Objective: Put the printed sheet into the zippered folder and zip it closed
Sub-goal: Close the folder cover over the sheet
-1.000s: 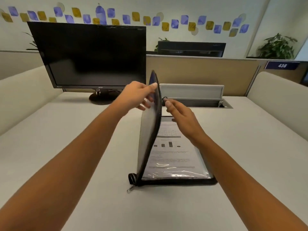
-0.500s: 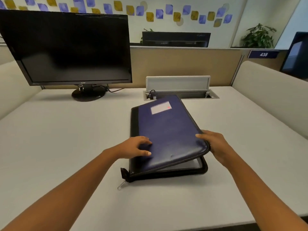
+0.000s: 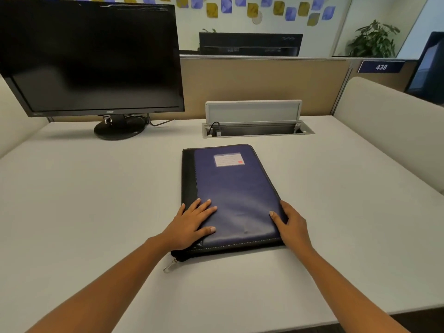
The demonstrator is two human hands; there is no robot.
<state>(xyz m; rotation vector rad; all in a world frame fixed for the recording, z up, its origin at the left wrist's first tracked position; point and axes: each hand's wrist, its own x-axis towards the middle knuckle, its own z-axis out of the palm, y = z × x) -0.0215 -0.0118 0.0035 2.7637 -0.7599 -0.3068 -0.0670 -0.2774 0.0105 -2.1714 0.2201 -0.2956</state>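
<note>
The blue zippered folder (image 3: 235,195) with a black spine lies flat and folded shut on the white desk (image 3: 96,212). A small label sits near its far end. My left hand (image 3: 192,224) rests flat on its near left corner, fingers spread. My right hand (image 3: 292,224) presses the near right edge, thumb on the cover. The metal zipper pull (image 3: 170,265) sticks out at the near left corner, beside my left wrist. The printed sheet is hidden inside the folder.
A black monitor (image 3: 91,58) on a round stand occupies the far left of the desk. A cable tray (image 3: 257,128) with its lid raised is just beyond the folder. Beige partitions border the desk at the back and on both sides.
The blue cover swung down from upright to flat over the sheet. Both hands came down with it and now lie on the near corners.
</note>
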